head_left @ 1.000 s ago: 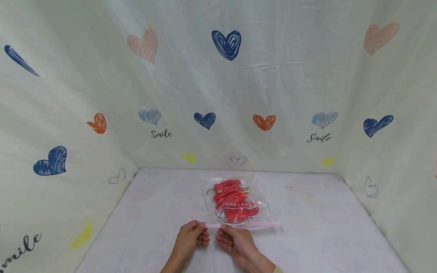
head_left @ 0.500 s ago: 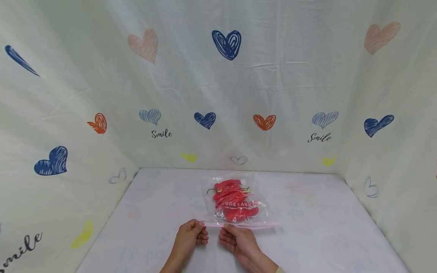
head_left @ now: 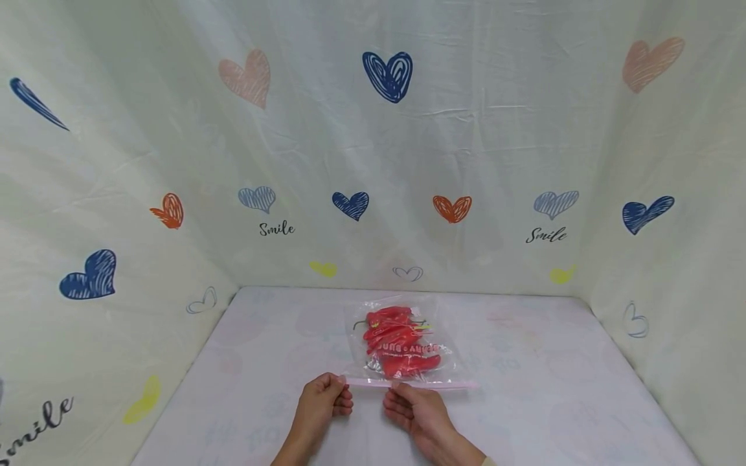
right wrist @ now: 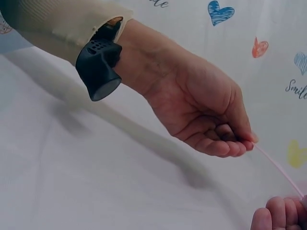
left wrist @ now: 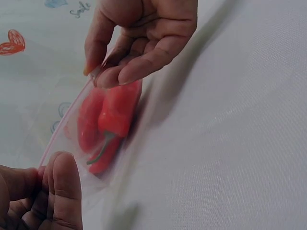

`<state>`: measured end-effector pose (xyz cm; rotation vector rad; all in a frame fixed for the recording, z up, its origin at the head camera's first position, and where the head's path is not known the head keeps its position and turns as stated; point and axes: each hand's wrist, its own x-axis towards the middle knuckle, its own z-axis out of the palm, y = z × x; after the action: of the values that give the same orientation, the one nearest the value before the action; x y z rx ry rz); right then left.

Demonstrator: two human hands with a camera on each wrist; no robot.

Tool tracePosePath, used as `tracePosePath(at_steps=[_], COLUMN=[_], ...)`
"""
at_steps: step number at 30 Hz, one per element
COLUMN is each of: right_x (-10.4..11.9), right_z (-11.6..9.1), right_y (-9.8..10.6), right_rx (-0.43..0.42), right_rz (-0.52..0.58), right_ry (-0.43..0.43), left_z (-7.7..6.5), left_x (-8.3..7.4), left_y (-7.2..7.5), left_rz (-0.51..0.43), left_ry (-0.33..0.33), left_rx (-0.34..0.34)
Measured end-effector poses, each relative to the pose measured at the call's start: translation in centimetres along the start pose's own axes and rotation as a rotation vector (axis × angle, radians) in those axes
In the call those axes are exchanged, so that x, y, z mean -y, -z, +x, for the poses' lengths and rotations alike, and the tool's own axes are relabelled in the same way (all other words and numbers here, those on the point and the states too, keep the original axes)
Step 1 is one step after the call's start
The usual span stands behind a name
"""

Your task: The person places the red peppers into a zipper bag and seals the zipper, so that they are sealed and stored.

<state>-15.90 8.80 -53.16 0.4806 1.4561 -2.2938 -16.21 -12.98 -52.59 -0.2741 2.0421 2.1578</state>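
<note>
A clear zip bag (head_left: pixel 445 346) with several red peppers (head_left: pixel 395 338) in it lies on the table, its pink zip strip (head_left: pixel 373 382) facing me. My left hand (head_left: pixel 319 402) pinches the strip's left end between thumb and fingers. Near the strip's middle, my right hand (head_left: pixel 423 416) pinches it too, thumb on top. In the left wrist view, the peppers (left wrist: pixel 114 112) and a green stem show through the plastic between both hands. The right wrist view shows the strip (right wrist: pixel 278 166) stretched from the left hand (right wrist: pixel 204 108) to the right fingers (right wrist: pixel 283 213).
The table (head_left: pixel 262 362) has a pale cloth cover. White curtains (head_left: pixel 489 142) printed with hearts and "Smile" stand at its back and both sides. A black device (right wrist: pixel 100 67) sits on the left wrist by a beige sleeve (right wrist: pixel 53 28).
My right hand has slid a little to the right along the pink strip, and the gap between the hands has widened. My left hand has shifted slightly left, still pinching the strip's end.
</note>
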Motion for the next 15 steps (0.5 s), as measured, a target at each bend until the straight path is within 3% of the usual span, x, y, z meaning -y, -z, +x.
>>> tracePosePath(at_steps=[15], right_x=[0.9], right_z=[-0.3], right_y=[2.0], right_rx=[-0.041], right_rz=[-0.043], right_ry=[0.015], left_z=[-0.2], left_x=[-0.6], left_y=[-0.2], left_rz=[0.056], left_ry=[-0.001], left_rx=[-0.046])
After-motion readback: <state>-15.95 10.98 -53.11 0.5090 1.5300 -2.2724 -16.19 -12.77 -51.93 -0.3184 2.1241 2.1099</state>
